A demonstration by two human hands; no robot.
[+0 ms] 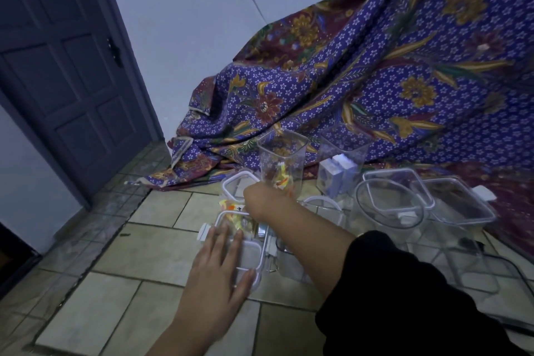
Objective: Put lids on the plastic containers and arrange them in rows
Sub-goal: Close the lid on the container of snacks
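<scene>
Head view: left hand point(222, 263) lies flat, fingers straight, on the lidded container point(250, 254) beneath it. Right hand point(261, 201) grips the tall container point(281, 159) low down. It is probably light, slick, stiff plastic, best held by its walls.

Clear, glossy hard plastic in the tall container point(281, 159), see-through to the shiny printed wrappers point(281, 179) inside. Same clear plastic, with a white matt rim, on the flat lid point(251, 256). Soft printed cloth, matt and creased, in the batik sheet point(375, 72). Smooth glazed ceramic, dully shining, on the floor tiles point(150, 251). Painted panelled wood, matt, on the door point(66, 72). Black matt fabric on the sleeve point(410, 303).
</scene>
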